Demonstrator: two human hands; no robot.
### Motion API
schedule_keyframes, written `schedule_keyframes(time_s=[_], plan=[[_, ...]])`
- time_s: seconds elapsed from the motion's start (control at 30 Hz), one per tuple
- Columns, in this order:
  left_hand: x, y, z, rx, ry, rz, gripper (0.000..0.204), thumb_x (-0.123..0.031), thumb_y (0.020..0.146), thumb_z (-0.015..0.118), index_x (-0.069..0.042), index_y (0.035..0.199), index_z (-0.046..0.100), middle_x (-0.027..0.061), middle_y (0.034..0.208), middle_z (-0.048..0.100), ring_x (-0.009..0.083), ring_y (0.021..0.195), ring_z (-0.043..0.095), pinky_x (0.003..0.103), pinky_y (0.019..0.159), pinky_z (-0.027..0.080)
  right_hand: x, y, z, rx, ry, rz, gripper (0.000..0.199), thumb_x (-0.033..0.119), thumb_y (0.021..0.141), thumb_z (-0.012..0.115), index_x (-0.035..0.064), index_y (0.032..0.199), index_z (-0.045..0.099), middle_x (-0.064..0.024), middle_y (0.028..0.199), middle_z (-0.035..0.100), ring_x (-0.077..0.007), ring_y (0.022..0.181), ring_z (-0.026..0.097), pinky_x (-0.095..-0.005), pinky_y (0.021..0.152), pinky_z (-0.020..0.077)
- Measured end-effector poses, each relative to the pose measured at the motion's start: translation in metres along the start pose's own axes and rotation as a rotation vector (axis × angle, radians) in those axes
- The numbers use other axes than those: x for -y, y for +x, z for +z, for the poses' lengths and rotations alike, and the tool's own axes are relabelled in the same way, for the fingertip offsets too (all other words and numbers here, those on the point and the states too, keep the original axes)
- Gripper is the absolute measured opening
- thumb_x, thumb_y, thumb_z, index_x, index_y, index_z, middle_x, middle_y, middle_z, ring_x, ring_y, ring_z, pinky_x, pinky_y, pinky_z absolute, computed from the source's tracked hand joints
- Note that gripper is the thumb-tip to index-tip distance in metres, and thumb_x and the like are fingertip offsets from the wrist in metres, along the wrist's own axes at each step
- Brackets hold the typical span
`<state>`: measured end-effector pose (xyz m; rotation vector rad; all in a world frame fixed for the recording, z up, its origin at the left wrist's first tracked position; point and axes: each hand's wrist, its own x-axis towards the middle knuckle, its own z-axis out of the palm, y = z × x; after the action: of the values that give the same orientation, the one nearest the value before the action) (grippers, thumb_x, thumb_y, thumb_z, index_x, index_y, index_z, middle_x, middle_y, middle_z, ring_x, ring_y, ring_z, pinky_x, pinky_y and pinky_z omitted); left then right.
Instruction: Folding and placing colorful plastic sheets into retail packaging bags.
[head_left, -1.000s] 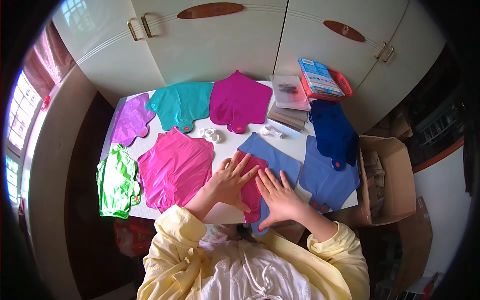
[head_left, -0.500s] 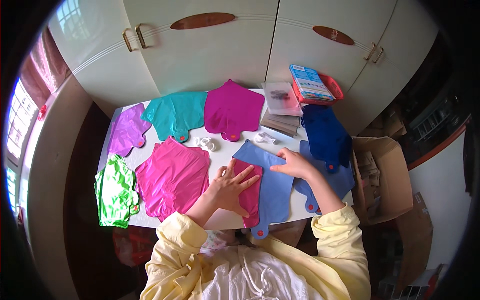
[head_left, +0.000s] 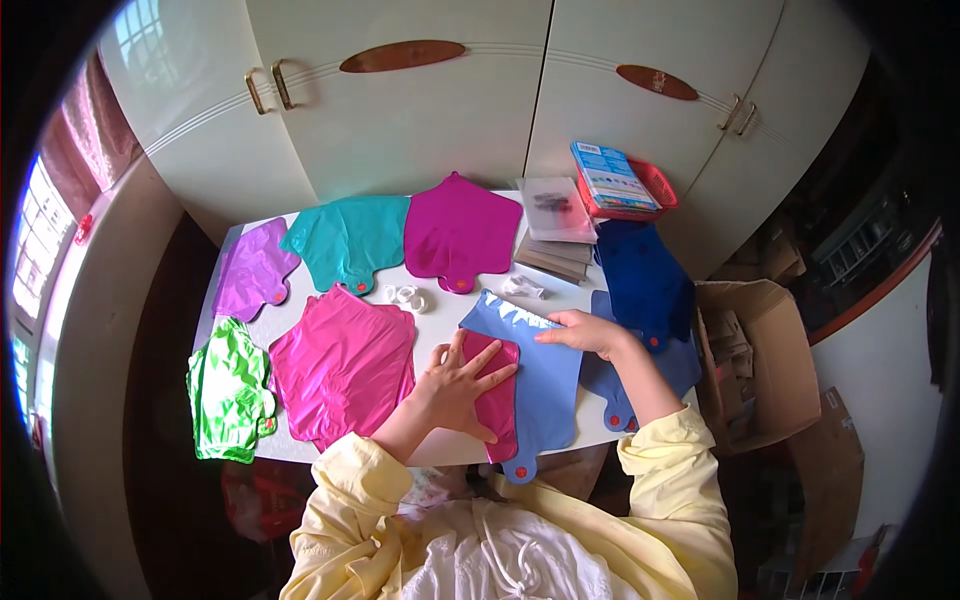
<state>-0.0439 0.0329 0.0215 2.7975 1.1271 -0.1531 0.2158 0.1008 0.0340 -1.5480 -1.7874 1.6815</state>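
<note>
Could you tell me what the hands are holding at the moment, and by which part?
The right hand grips the light blue foil piece by its upper edge. The left hand only presses flat on the small pink piece.

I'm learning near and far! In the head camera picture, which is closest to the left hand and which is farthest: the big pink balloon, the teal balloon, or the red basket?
From the left hand:
1. Pink balloon, just to its left.
2. Teal balloon, at the table's back, left.
3. Red basket, far back on the right.
</note>
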Motion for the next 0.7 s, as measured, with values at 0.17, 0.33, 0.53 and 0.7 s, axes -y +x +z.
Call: schedule_keyframes(time_s=[0.17,0.33,0.53,0.7], plan=[[0.0,0.0,0.003,-0.025,0.011,-0.011,0.119,-0.077,0.052,0.067,-0.021,0.148,0.025,0.0078,0.153,0.025,0.0512,0.136,0.019,0.058,0.104,0.025,-0.001,0.004,0.001,0.129,0.08,-0.18,0.043,0.026,0.085,0.067,0.003,0.118,0.053,-0.0076,0.112,0.06,-0.0145,0.097,0.055,-0.0265,0.09,0.0408],[0.0,0.0,0.004,-0.022,0.012,-0.019,0.12,-0.076,0.053,0.066,-0.018,0.149,0.024,0.0082,0.153,0.026,0.0518,0.136,0.018,0.057,0.105,0.025,-0.003,0.004,0.001,-0.025,0.005,-0.198,0.053,0.024,0.078,0.073,0.0069,0.121,0.046,-0.013,0.114,0.06,-0.0196,0.098,0.057,-0.0315,0.088,0.0438],[0.0,0.002,0.008,-0.049,-0.024,-0.009,0.12,-0.075,0.052,0.067,-0.018,0.149,0.024,0.0101,0.152,0.026,0.0532,0.135,0.015,0.061,0.104,0.025,-0.028,-0.006,0.017,-0.472,-0.521,-0.044,0.057,0.024,0.07,0.077,0.0067,0.117,0.049,-0.0212,0.103,0.064,-0.0329,0.096,0.064,-0.0378,0.081,0.0498],[-0.001,0.001,0.011,-0.061,-0.033,-0.028,0.12,-0.076,0.052,0.067,-0.018,0.148,0.024,0.0104,0.152,0.027,0.0533,0.135,0.015,0.061,0.105,0.024,-0.026,-0.034,0.044,-0.586,-0.663,-0.027,0.036,0.029,0.076,0.069,-0.0033,0.089,0.061,-0.025,0.082,0.065,-0.0415,0.079,0.064,-0.0466,0.074,0.0511]])
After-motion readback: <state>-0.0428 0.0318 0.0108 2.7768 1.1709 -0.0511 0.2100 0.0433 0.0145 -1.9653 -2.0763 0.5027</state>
